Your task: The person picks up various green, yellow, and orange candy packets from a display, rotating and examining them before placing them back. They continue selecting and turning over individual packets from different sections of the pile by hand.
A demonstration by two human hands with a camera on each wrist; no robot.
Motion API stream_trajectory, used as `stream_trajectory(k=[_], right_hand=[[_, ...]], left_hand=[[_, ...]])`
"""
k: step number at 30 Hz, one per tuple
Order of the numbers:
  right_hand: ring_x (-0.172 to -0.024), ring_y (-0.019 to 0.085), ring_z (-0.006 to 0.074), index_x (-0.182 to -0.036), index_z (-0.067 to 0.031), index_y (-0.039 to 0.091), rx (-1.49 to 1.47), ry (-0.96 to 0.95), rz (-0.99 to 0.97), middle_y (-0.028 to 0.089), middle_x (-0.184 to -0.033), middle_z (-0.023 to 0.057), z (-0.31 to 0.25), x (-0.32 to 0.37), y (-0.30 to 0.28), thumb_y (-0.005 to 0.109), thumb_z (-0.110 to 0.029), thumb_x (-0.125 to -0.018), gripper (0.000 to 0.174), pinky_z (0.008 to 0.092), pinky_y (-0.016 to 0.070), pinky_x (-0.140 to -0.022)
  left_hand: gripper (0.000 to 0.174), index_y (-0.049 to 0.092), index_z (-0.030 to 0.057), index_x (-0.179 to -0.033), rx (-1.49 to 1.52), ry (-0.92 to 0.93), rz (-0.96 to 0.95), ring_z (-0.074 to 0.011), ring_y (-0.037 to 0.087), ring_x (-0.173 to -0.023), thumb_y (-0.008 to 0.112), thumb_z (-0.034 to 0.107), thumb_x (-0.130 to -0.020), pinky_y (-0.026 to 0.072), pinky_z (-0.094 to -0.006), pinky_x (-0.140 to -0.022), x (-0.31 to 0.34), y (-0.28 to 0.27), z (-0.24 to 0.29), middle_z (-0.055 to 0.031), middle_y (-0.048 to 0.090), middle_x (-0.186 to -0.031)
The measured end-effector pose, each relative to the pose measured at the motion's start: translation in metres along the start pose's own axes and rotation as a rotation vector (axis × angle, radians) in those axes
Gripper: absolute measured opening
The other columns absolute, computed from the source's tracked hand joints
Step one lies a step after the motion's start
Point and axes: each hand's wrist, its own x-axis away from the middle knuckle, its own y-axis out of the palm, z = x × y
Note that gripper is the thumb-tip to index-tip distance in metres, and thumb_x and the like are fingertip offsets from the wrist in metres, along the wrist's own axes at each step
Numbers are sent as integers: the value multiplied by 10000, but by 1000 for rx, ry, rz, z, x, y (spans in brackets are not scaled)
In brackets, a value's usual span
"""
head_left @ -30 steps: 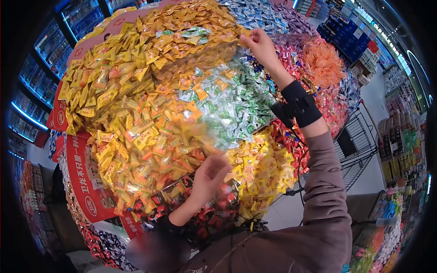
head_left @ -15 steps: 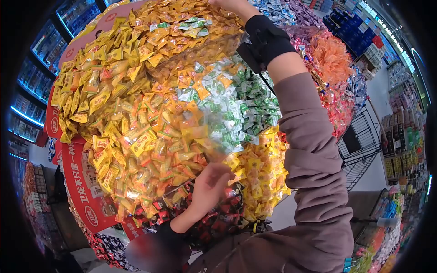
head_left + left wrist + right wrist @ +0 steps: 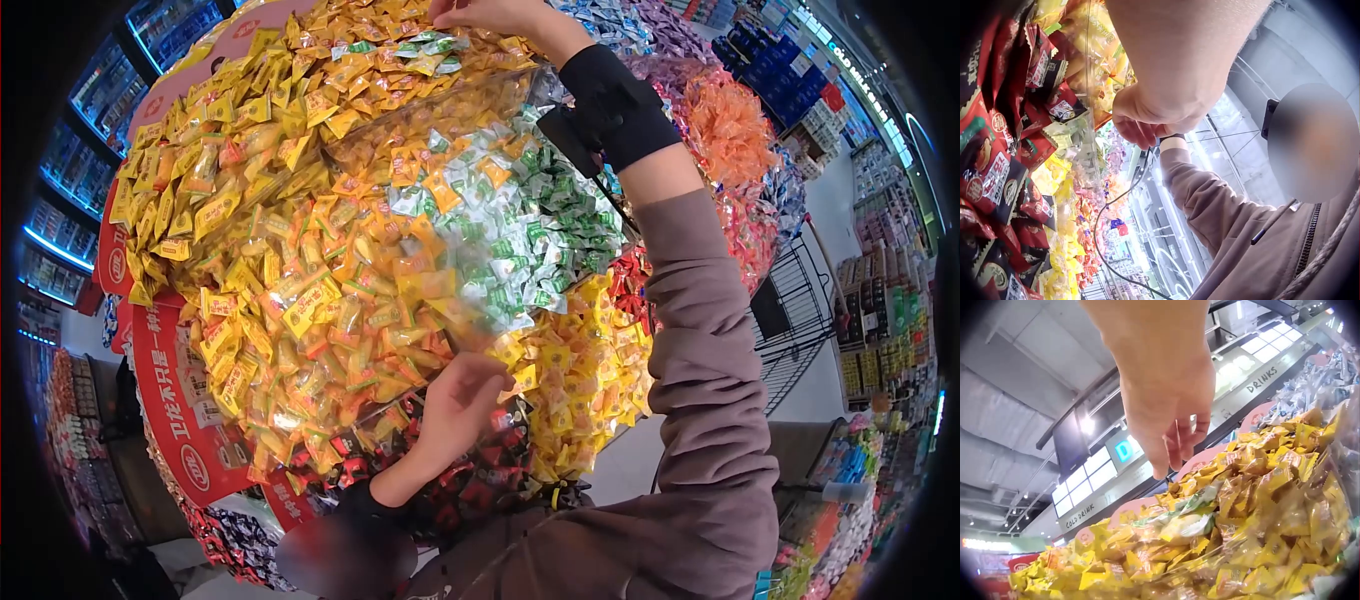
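Note:
At the top of the head view, the right hand (image 3: 495, 14) is over orange-yellow packets (image 3: 350, 85). The right wrist view has this hand (image 3: 1163, 394) hanging above the pile (image 3: 1260, 506), fingers bent downward, nothing seen between them. Several green-and-white packets (image 3: 1191, 522) lie just below it. Low in the head view, the left hand (image 3: 455, 410) hovers beside dark red packets (image 3: 480, 480) and long yellow-orange ones (image 3: 310, 370). Its fingers are loosely curled in the left wrist view, where the hand (image 3: 1154, 115) shows no item, with red-black packets (image 3: 997, 169) alongside.
Green-and-white candies (image 3: 540, 235) and yellow packets (image 3: 580, 390) fill neighbouring sections. Clear dividers separate some piles. A wire cart (image 3: 790, 320) stands at the right, a red printed sign (image 3: 180, 420) edges the display's left, and lit fridges (image 3: 100, 95) line the far left.
The right hand has moved left and farther up, from the corner by the blue candies to over the orange-yellow pile. The left hand has stayed in nearly the same place.

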Motion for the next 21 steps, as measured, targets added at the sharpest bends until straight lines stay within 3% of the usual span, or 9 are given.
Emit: stream_trajectory(k=[4,5,8,11,14,21], right_hand=[[-802,572,286,-941,-38,590,245,-73,-32,603,-827,151,14,2,28,625,-165,-619,348,368,452,-702],[-861,558,319,-1009,-58,567,160,-19,-20,596,-891,173,21,2,36,617,-169,-604,423,388,447,-729],[-850,564,326,-1018,-80,570,156,180,-220,599,-881,180,-7,2,24,587,-152,-619,407,382,452,-723],[-797,569,339,-991,-87,572,206,272,-235,598,-827,188,-13,-4,28,554,-129,-647,348,390,452,-693],[-761,570,350,-951,-75,569,161,271,-176,595,-787,195,-15,-6,34,522,-101,-682,274,403,446,-665],[-773,561,367,-928,-58,546,110,82,285,589,-774,196,27,-8,58,537,-81,-702,227,411,439,-662]], left_hand=[[124,483,-11,-956,-12,-1,7,-115,549,-772,461,-19,-834,443,-245,-717,1,2,1,-66,573,-831],[124,483,-12,-956,-8,-9,10,-115,549,-771,461,-19,-834,443,-246,-717,1,3,1,-66,573,-830],[121,482,-12,-954,-5,-24,16,-117,550,-775,463,-18,-835,444,-248,-720,1,3,2,-68,572,-832],[118,479,-13,-952,3,-13,14,-121,552,-780,465,-17,-835,444,-251,-724,1,1,0,-71,571,-836],[119,478,-13,-953,10,-38,12,-123,553,-785,466,-17,-835,443,-253,-728,1,0,0,-73,571,-838],[122,480,-10,-955,0,-21,4,-122,549,-792,465,-18,-834,442,-252,-728,1,0,1,-71,568,-838]])
